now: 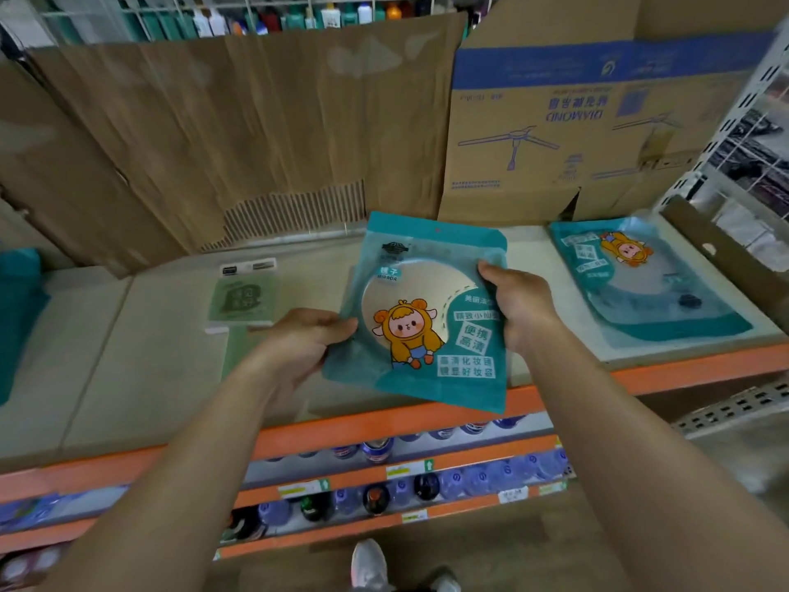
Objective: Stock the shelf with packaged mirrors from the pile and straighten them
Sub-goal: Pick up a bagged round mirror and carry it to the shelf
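My left hand (305, 339) and right hand (518, 301) are pinching a teal MIRROR pack (427, 258) over the shelf (149, 356), where a DIAMOND box (576, 164) is standing.

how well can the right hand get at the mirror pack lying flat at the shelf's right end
Probably yes, once freed: the lying pack sits in the open just past the right hand, nothing between, but that hand is gripping the held pack.
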